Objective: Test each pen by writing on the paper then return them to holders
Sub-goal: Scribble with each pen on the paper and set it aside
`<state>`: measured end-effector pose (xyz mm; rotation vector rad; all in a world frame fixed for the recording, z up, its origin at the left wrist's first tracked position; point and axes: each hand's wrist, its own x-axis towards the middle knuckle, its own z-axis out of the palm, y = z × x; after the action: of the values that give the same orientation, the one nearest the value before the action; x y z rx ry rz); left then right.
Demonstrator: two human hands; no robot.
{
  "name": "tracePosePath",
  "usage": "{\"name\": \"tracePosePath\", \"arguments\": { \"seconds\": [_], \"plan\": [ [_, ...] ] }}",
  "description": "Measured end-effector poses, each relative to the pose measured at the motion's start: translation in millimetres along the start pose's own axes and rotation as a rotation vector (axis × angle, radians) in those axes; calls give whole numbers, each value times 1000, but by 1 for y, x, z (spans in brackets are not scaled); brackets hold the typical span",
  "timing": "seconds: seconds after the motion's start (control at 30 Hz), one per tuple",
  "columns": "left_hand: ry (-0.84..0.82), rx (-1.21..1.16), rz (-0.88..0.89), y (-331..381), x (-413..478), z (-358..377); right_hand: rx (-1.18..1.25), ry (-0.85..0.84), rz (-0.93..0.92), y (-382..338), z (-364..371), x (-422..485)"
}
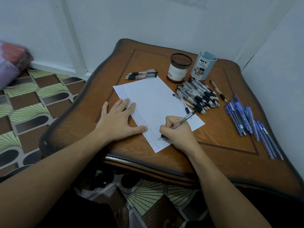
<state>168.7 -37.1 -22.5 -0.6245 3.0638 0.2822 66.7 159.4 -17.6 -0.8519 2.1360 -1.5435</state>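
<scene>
A white sheet of paper (153, 99) lies on the wooden table (218, 148), with rows of small writing down its left edge. My left hand (118, 119) presses flat on the paper's left side, fingers spread. My right hand (176, 131) grips a clear pen with a black grip (185, 120), its tip touching the paper near the lower left corner. At the back stand a black mesh holder (179, 67) and a pale blue holder (203, 66); no pens show above their rims.
A heap of clear black-grip pens (199, 96) lies right of the paper. Several blue pens (246, 120) are spread near the table's right edge. Three clear pens (142, 74) lie at the back left, and one brown pen (218, 90) beside the heap. Walls close in behind and to the right.
</scene>
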Motion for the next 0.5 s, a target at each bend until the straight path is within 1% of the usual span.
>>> {"name": "tracePosePath", "arguments": {
  "seconds": [0.1,0.2,0.33,0.43,0.5],
  "plan": [
    [1,-5,1,0,1,0,3,38,-13,-1,-1,0],
    [3,-9,3,-1,1,1,-33,22,-6,0,0,1],
    [-6,-4,4,-1,1,0,16,2,5,1,-2,1],
    [-9,-1,1,-1,1,-1,-26,12,6,1,-1,1],
    [-7,-3,8,-1,2,0,49,54,28,1,-4,3]
  ]
}}
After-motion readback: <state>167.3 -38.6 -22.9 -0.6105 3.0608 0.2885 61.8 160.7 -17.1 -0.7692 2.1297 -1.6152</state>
